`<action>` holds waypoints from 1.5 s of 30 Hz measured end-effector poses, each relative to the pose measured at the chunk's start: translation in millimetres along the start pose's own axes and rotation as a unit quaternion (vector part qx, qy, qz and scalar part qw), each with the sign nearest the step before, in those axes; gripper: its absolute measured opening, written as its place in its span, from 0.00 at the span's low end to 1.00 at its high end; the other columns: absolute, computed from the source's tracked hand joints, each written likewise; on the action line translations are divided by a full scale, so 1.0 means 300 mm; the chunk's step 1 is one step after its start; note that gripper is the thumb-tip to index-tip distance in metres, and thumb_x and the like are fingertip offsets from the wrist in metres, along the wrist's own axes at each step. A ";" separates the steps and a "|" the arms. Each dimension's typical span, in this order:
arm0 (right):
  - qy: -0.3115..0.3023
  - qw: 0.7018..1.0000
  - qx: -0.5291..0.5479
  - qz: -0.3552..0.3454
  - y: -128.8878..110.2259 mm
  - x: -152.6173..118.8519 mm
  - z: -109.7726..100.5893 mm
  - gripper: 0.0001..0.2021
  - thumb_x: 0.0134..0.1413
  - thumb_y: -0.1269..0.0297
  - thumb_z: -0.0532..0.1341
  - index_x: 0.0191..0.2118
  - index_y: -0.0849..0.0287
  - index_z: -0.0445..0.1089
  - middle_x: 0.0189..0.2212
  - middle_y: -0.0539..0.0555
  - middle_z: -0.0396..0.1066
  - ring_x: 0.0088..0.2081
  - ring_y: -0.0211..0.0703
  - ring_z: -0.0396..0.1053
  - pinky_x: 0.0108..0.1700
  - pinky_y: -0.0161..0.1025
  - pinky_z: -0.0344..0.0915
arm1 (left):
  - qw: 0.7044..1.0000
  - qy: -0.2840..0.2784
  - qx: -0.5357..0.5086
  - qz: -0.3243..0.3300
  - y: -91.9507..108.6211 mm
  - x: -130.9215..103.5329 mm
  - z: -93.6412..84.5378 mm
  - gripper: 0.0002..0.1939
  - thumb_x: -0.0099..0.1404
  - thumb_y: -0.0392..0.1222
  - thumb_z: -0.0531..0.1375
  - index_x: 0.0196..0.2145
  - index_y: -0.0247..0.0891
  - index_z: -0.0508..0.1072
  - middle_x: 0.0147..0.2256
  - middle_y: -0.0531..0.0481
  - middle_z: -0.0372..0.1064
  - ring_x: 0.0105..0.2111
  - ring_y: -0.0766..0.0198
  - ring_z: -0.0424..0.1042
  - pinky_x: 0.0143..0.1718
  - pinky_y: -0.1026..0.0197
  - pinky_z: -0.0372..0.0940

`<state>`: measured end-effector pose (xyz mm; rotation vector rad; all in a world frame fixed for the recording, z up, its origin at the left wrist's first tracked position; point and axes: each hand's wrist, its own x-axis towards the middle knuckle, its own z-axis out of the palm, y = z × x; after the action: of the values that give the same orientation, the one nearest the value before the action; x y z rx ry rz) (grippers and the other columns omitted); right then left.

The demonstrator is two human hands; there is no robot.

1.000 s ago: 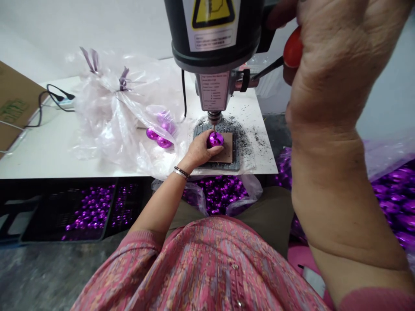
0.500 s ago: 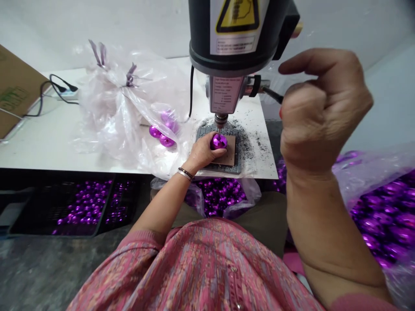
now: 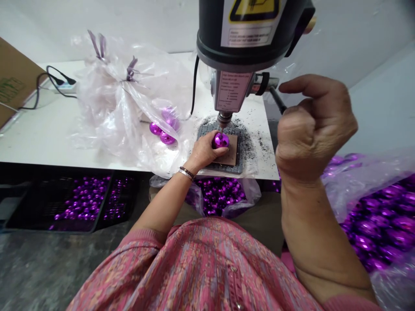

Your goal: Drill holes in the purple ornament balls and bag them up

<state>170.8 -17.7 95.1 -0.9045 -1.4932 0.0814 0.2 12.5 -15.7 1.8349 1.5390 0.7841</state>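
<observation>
Under the chuck of a bench drill press [image 3: 233,90], my left hand [image 3: 205,150] grips a shiny purple ball [image 3: 221,140] between thumb and fingers. The ball rests over a square brown board [image 3: 231,156] on the grey drill base [image 3: 239,168]. The drill bit comes down to the top of the ball; whether it is inside cannot be made out. My right hand [image 3: 314,129] is closed around the dark feed lever [image 3: 278,100] on the drill's right side, with the index finger crooked above. The lever's end is hidden in the fist.
Dark shavings litter the white table [image 3: 256,121] around the base. Clear plastic bags [image 3: 119,116] lie left, with several purple balls beneath the film. A bag of purple balls [image 3: 220,196] sits at my lap, a black crate [image 3: 58,207] lower left, another bag [image 3: 382,224] at right.
My right hand has come down and slightly left, and the feed lever has swung lower with it. The left hand still holds the ball under the bit. The view has shifted a little.
</observation>
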 end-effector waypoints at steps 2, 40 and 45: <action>0.004 1.000 -0.008 -0.019 0.010 -0.015 0.003 0.18 0.52 0.75 0.52 0.43 0.65 0.77 0.23 0.47 0.56 0.26 0.19 0.50 0.34 0.23 0.55 | 1.000 0.002 0.004 -0.001 0.002 -0.001 0.001 0.17 0.57 0.44 0.69 0.44 0.39 0.75 0.39 0.48 0.76 0.40 0.54 0.74 0.43 0.57 0.65; 0.040 0.983 -0.011 0.177 -0.045 0.193 0.033 0.17 0.65 0.74 0.51 0.42 0.64 0.80 0.16 0.47 0.49 0.19 0.24 0.54 0.30 0.28 0.53 | 0.999 0.029 -0.033 0.016 -0.062 -0.286 -0.192 0.22 0.64 0.46 0.68 0.54 0.39 0.75 0.50 0.42 0.77 0.41 0.59 0.76 0.49 0.55 0.71; 0.047 0.986 0.012 0.159 -0.034 0.182 0.034 0.17 0.66 0.70 0.52 0.40 0.65 0.80 0.16 0.48 0.50 0.19 0.24 0.55 0.28 0.29 0.53 | 0.949 0.259 0.034 -0.176 -0.210 -0.153 -0.308 0.16 0.65 0.33 0.59 0.50 0.36 0.74 0.50 0.36 0.77 0.49 0.51 0.76 0.56 0.47 0.67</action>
<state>164.9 11.0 143.4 -1.1065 -1.2492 0.2849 -116.8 -16.9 -7.9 1.3909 2.1704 1.1015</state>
